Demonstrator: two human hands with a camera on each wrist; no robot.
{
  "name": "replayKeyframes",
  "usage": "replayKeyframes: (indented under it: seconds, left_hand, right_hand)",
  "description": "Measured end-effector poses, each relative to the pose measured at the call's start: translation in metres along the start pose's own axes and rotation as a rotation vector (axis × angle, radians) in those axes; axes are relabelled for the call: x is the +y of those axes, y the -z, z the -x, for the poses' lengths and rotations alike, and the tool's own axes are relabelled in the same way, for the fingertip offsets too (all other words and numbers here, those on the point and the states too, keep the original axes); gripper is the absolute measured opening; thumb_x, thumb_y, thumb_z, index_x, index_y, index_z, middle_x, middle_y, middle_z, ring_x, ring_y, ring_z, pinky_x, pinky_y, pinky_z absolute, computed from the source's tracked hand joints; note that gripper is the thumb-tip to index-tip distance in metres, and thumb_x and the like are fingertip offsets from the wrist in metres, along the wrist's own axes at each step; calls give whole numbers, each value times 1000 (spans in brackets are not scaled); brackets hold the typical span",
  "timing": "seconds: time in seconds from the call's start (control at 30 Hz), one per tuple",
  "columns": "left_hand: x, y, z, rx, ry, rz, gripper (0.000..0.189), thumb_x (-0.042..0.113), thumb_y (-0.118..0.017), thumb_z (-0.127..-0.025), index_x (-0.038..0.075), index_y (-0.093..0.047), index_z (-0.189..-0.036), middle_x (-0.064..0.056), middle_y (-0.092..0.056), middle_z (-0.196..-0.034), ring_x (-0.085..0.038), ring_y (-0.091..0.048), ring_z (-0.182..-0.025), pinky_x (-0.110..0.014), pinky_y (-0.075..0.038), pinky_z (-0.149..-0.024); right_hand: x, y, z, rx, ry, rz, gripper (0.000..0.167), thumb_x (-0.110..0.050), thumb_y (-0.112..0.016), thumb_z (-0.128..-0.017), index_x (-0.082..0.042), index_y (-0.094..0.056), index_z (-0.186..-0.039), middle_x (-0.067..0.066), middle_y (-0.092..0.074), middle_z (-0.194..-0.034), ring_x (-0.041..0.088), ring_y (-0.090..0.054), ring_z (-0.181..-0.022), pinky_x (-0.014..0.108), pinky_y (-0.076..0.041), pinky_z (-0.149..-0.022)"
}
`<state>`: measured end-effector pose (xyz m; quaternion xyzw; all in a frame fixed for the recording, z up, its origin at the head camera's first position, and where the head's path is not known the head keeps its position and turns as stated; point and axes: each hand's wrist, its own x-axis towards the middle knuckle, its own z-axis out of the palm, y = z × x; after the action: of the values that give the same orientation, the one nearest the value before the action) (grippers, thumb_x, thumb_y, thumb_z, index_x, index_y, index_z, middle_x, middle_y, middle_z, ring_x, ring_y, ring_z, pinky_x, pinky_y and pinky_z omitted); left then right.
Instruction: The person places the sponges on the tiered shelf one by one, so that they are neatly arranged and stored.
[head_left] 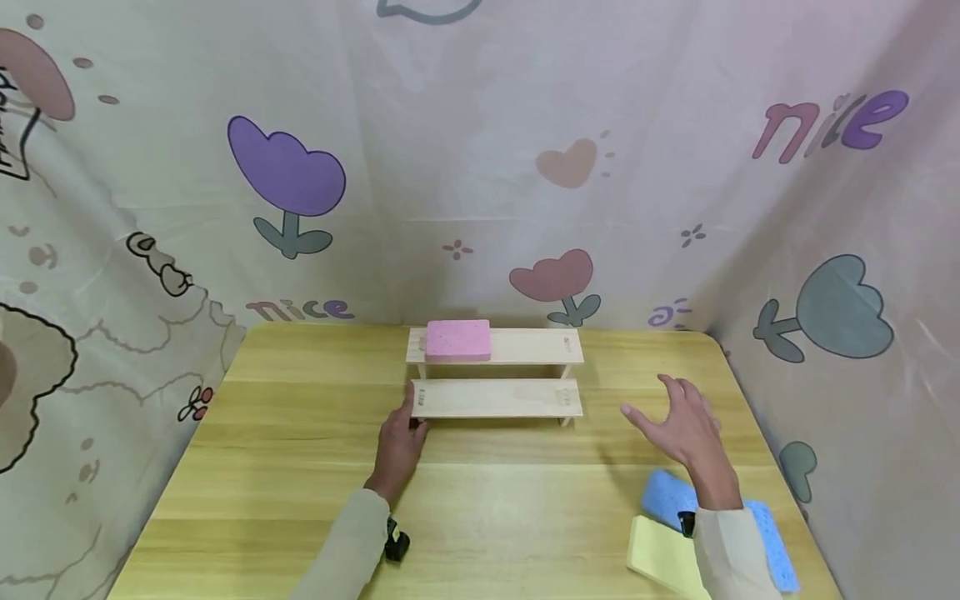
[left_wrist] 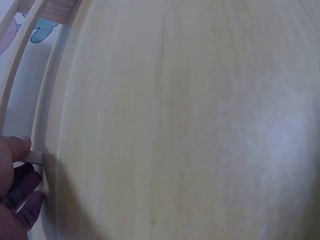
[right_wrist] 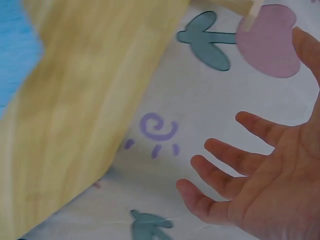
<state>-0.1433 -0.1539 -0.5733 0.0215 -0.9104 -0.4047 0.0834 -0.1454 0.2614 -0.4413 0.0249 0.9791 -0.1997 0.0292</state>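
Two low pale wooden stands are set one behind the other on the table. My left hand (head_left: 399, 450) grips the left end of the front stand (head_left: 495, 398); in the left wrist view its thumb and fingers (left_wrist: 31, 207) close around a short wooden leg (left_wrist: 33, 157). A pink sponge (head_left: 458, 341) lies flat on the left part of the rear stand (head_left: 536, 346). My right hand (head_left: 681, 425) hovers to the right of the stands, its fingers spread and holding nothing, as the right wrist view also shows.
Under my right forearm lie a blue sponge (head_left: 666, 497), another blue sponge (head_left: 772, 546) and a yellow sponge (head_left: 663, 550), partly hidden by the sleeve. A printed cloth (head_left: 450, 108) hangs behind and beside the wooden table (head_left: 315, 467).
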Motion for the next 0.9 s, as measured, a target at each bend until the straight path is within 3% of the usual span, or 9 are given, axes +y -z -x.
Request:
replayKeyframes:
  seconds: [0.57,0.9]
  left_hand:
    - [-2,5,-6,-5,7,16,79,7,-65,-89,14,-18,-153,-20,-60,-112,-32,-59,-104,-43,-53,-86]
    - [-1,-1,-4,-24,21,29,80,7,-65,-88,14,-18,-152,-19,-60,-111,-31,-59,-103,-42,-53,-87]
  right_hand:
    - [41,-26,26,-67,-1,-5,87,-64,-56,-83,-4,-35,-143,30,-32,-142,55,-30,-125,74,-32,-83]
    - [56,-42,45,-208,-22,55,102,-71,-63,-73,-5,-34,-144,30,-31,-142,57,-28,-124,74,-34,-81]
